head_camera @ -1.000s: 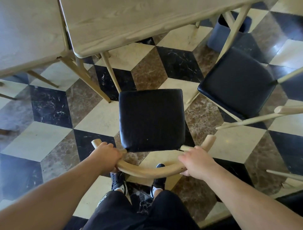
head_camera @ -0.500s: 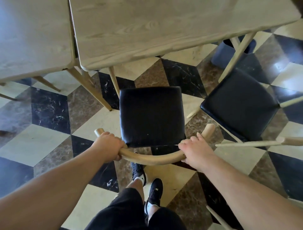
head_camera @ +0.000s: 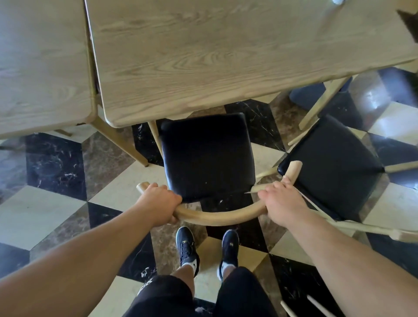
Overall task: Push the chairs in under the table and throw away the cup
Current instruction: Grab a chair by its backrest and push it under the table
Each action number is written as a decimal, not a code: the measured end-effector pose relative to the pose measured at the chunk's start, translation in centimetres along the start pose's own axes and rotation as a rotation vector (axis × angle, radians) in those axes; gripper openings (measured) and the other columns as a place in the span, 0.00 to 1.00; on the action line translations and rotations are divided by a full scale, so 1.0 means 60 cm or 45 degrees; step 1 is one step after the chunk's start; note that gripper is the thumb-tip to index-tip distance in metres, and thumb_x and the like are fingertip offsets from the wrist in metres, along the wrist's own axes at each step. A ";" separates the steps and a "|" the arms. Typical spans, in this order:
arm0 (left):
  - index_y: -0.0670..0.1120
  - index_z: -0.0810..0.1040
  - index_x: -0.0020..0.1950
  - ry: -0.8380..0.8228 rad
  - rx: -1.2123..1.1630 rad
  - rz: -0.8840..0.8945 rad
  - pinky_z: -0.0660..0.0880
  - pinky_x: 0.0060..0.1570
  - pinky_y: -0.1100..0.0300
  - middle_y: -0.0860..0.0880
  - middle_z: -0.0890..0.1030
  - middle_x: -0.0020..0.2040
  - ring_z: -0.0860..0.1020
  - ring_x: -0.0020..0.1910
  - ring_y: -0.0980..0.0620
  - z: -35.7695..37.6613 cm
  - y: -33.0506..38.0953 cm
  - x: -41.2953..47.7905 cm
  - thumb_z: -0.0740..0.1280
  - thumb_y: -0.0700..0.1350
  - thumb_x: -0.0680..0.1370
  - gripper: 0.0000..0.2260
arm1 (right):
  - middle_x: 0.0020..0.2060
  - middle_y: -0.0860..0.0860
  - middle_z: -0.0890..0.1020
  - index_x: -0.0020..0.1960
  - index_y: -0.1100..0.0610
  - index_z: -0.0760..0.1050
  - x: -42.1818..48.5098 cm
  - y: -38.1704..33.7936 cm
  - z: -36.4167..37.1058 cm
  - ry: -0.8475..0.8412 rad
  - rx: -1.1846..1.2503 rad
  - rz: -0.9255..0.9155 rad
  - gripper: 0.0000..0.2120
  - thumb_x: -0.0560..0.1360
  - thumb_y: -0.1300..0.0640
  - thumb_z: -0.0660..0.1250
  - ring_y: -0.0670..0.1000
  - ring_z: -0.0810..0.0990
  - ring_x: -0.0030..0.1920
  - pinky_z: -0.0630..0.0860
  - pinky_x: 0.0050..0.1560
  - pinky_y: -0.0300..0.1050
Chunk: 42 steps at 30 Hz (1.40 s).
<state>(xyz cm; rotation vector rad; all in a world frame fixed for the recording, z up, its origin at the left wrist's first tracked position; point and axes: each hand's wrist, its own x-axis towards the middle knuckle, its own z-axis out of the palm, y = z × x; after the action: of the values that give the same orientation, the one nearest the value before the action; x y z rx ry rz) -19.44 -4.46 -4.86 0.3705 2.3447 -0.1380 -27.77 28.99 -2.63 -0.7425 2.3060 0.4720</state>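
Observation:
A chair with a black padded seat (head_camera: 207, 156) and a curved light-wood backrest (head_camera: 217, 217) stands in front of me, its front edge at the rim of the wooden table (head_camera: 226, 56). My left hand (head_camera: 158, 203) grips the left end of the backrest. My right hand (head_camera: 280, 201) holds the right end, fingers wrapped over the rail. A second black-seated chair (head_camera: 332, 167) stands to the right, turned at an angle, out from the table. A small pale object (head_camera: 338, 1) at the table's far edge is cut off by the frame.
A second wooden table (head_camera: 40, 63) adjoins on the left. A dark grey bin (head_camera: 316, 92) sits on the floor under the table's right side. The floor is checkered marble (head_camera: 45, 212). My feet (head_camera: 187, 244) stand just behind the chair. Another chair's wooden rails (head_camera: 316, 305) show bottom right.
The chair has slid forward toward the table with both hands on its backrest; its seat front now reaches the table edge. I have stepped forward behind it.

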 end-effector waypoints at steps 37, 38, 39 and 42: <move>0.61 0.75 0.58 -0.143 -0.319 -0.154 0.81 0.47 0.50 0.58 0.79 0.45 0.79 0.44 0.53 -0.177 -0.014 0.193 0.66 0.55 0.78 0.09 | 0.43 0.46 0.77 0.50 0.44 0.76 0.267 0.143 -0.173 -0.054 -0.162 -0.298 0.07 0.77 0.56 0.70 0.55 0.74 0.54 0.53 0.79 0.74; 0.61 0.75 0.58 -0.147 -0.319 -0.159 0.82 0.48 0.50 0.58 0.79 0.45 0.79 0.44 0.53 -0.178 -0.015 0.193 0.66 0.54 0.77 0.09 | 0.43 0.46 0.77 0.49 0.44 0.76 0.267 0.143 -0.173 -0.056 -0.163 -0.297 0.07 0.77 0.56 0.70 0.55 0.74 0.54 0.54 0.78 0.73; 0.61 0.75 0.58 -0.147 -0.320 -0.162 0.82 0.49 0.50 0.58 0.79 0.45 0.79 0.44 0.53 -0.180 -0.015 0.192 0.66 0.54 0.77 0.09 | 0.42 0.46 0.77 0.48 0.44 0.76 0.267 0.142 -0.172 -0.060 -0.165 -0.292 0.07 0.77 0.56 0.70 0.55 0.74 0.53 0.54 0.78 0.73; 0.61 0.76 0.58 -0.130 -0.294 -0.195 0.79 0.55 0.49 0.58 0.80 0.47 0.80 0.48 0.52 -0.184 -0.010 0.189 0.67 0.55 0.78 0.09 | 0.43 0.47 0.77 0.50 0.43 0.77 0.265 0.138 -0.174 -0.034 -0.194 -0.257 0.07 0.76 0.55 0.71 0.56 0.75 0.55 0.57 0.77 0.72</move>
<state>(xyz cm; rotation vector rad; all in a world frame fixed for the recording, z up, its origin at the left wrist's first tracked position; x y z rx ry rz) -34.69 -0.20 -4.88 0.0692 2.2565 0.0402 -47.76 24.04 -5.00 -1.0253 2.1595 0.5650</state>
